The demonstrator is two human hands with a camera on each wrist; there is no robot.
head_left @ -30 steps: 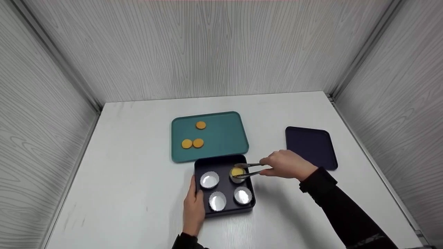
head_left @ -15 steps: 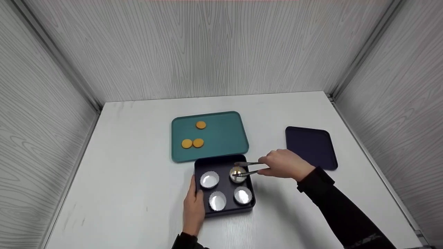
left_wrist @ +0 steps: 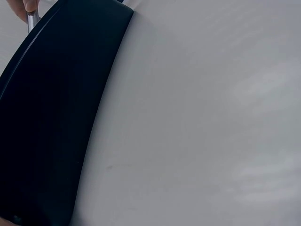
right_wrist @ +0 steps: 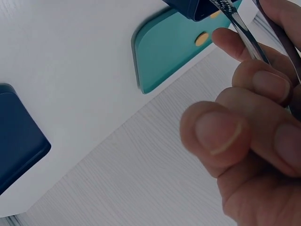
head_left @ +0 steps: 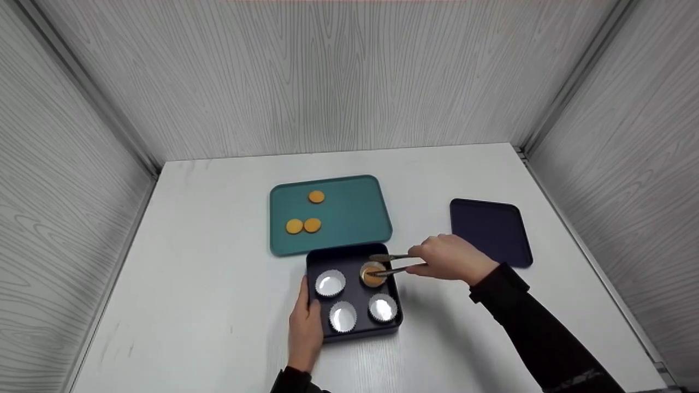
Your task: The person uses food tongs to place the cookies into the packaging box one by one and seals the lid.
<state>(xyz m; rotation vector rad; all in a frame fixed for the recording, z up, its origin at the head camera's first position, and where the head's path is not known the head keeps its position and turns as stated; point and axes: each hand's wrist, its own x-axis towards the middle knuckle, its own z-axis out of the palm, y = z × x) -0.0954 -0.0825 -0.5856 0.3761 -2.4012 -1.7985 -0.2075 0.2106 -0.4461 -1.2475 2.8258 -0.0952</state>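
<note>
My left hand (head_left: 306, 333) holds the left side of a dark navy box (head_left: 354, 289), thumb by the rim and fingers along the outer wall. Inside the box stand several fluted silver baking cups (head_left: 330, 284). My right hand (head_left: 450, 256) grips metal tongs (head_left: 394, 271) by their handles, coming in over the box's right wall. The tong arms are spread apart over the far right cup. An orange-yellow disc (head_left: 373, 280) lies in that cup, partly covered by the lower tong arm. The right wrist view shows the perforated tong tips (right_wrist: 228, 7) above the curled fingers.
Behind the box lies a teal tray (head_left: 355, 210) bearing three orange-yellow discs: a touching pair (head_left: 295, 226) and a single one (head_left: 317, 196). A flat navy tray (head_left: 486, 229) lies on the right, partly behind the right hand. Grained panels (head_left: 327, 82) enclose the white table (head_left: 207, 273).
The tongs have spread, and the yellow disc between their tips has gone down flat into the far right cup. The left hand and box stay nearly in place.
</note>
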